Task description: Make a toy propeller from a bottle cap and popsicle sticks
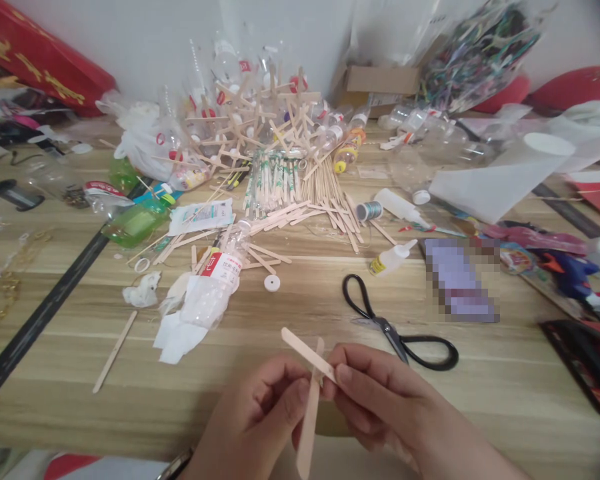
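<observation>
Close to the table's front edge, my left hand [275,413] pinches an upright-pointing wooden craft stick [309,423] between thumb and fingers. My right hand [375,393] grips the end of another craft stick [303,348], which slants up to the left. The two sticks cross and touch between my hands; the exact contact is partly hidden by my fingertips. Just beyond my right hand lie black-handled scissors [387,328], with their blades partly open. A small glue bottle [393,259] with a yellow label lies behind the scissors. One loose craft stick [115,351] rests at the left.
A clear bottle [215,280] lies on white paper left of centre, near a white disc [272,283]. Behind are piled sticks [330,217], a thread spool [369,211] and many bottles. A blurred-out phone-like object [457,280] lies at right, a green bottle [137,221] at left.
</observation>
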A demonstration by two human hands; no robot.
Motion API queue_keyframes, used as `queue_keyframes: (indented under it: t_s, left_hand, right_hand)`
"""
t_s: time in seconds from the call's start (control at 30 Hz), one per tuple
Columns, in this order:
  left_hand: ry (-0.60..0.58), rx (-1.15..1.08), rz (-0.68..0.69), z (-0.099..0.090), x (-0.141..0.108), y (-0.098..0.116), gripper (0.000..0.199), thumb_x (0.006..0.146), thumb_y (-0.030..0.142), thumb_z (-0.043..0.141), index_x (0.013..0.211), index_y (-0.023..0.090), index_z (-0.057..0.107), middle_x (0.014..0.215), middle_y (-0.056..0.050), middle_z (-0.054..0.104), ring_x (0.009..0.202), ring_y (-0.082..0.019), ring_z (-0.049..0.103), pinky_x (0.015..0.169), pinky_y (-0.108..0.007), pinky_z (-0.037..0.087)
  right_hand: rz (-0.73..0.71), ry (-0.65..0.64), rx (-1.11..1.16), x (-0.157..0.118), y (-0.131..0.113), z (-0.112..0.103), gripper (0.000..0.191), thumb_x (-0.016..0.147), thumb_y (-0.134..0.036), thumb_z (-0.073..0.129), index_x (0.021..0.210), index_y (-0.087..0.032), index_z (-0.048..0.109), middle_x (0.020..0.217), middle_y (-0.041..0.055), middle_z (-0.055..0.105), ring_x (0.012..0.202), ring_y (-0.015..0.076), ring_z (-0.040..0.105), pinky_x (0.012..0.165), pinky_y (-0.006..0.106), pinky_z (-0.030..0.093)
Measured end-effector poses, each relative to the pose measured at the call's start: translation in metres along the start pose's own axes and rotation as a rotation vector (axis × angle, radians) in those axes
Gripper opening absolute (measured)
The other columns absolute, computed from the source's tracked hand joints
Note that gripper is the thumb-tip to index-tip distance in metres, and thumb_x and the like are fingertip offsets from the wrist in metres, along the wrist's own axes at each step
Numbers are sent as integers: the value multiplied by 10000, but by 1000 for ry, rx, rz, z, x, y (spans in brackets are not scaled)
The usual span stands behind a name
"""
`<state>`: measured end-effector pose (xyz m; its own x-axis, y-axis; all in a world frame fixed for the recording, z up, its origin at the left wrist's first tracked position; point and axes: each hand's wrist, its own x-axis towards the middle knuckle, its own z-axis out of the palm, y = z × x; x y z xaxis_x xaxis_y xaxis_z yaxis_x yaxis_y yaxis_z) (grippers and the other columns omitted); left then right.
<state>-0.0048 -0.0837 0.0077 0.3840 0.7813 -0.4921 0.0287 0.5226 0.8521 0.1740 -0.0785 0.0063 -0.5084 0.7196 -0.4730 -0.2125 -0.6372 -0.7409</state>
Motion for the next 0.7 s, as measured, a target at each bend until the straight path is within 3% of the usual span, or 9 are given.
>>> queue_keyframes:
  t_s: [0.13,0.33,0.7]
  left_hand:
    - [-32,38,-6,-2,0,-1,466,827,649,565,821,191,645,524,58,469,498,-101,372,497,-221,287]
    - [11,61,-22,0,0,0,497,806,674,572,796,182,642,513,58,466,486,-98,365,485,-225,273]
    - [29,95,-73,-2,-2,-1,522,779,703,578,791,185,644,532,54,458,482,-92,346,450,-211,246]
  right_hand:
    - [42,28,59,-3,-1,2,410,787,-563,690,743,-180,550,510,-96,364,425,37,228,383,178,181]
    - [50,24,11,-5,-4,2,450,779,-608,675,738,-180,545,501,-101,369,394,24,237,357,166,190]
    - [89,-52,7,-3,1,-2,455,811,-619,640,759,-182,523,508,-112,377,355,6,240,334,166,187]
